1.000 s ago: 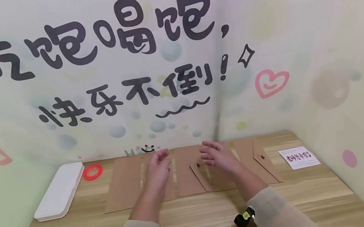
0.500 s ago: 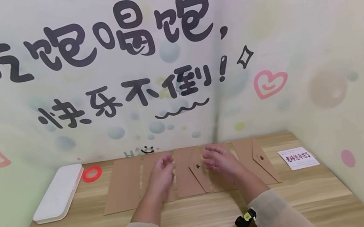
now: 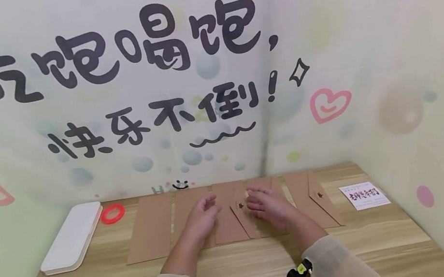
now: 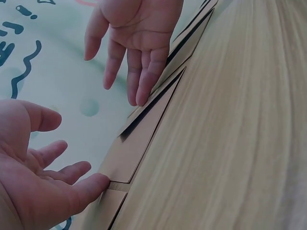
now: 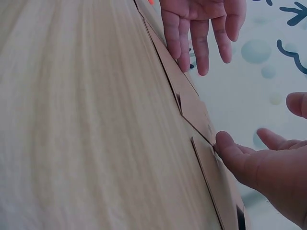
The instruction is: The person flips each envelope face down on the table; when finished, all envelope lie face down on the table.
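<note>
Several flat brown paper envelopes lie side by side in a row along the back of the table. My left hand hovers over the second envelope from the left, its fingers relaxed and holding nothing. Opposite it, palm facing inward, my right hand is over the fourth envelope, also without anything in its fingers. Between the hands shows the middle envelope, its pointed flap marked with a small dark print. In the left wrist view, both the left hand and right hand have bare palms and loosely spread fingers.
A white case lies at the back left, beside a red ring. At the right is a white card with dark red lettering. The leftmost envelope and rightmost envelope flank the hands. A printed wall covering rises behind the table.
My left hand has shifted slightly right and toward me, narrowing the gap between the hands. The right hand stays nearly in place, and the envelopes lie as before.
</note>
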